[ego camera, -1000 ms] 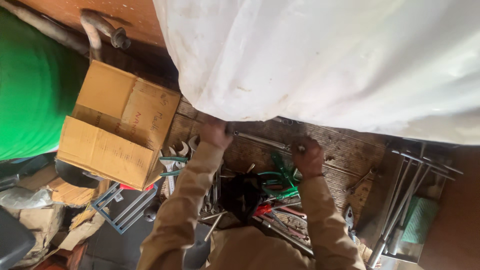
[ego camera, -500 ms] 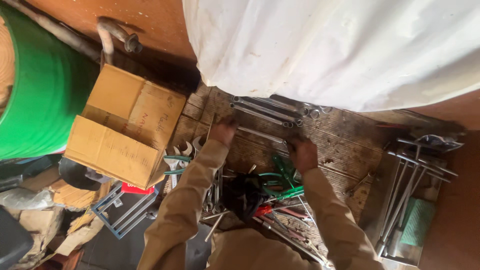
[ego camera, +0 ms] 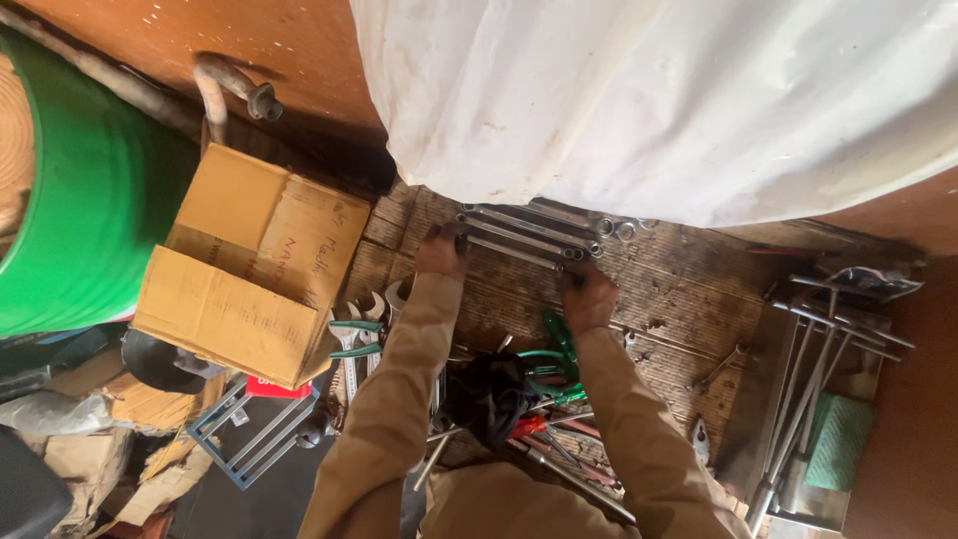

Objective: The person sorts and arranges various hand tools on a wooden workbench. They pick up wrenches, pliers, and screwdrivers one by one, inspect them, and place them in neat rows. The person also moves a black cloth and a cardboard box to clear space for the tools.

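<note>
Nearest lie green-handled pliers (ego camera: 555, 351). Beyond, the left hand (ego camera: 440, 252) and right hand (ego camera: 589, 295) close around opposite ends of one long spanner (ego camera: 511, 253) on the wooden floor (ego camera: 679, 289). Further spanners (ego camera: 539, 225) lie just beyond, by white sheeting (ego camera: 699, 100).

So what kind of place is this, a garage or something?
Probably a workshop or repair shed. Long wrenches lie in a row on a worn wooden bench, both hands on the nearest one. Pliers and more hand tools are heaped near the sleeves, and a green drum stands beside a cardboard box.
</note>
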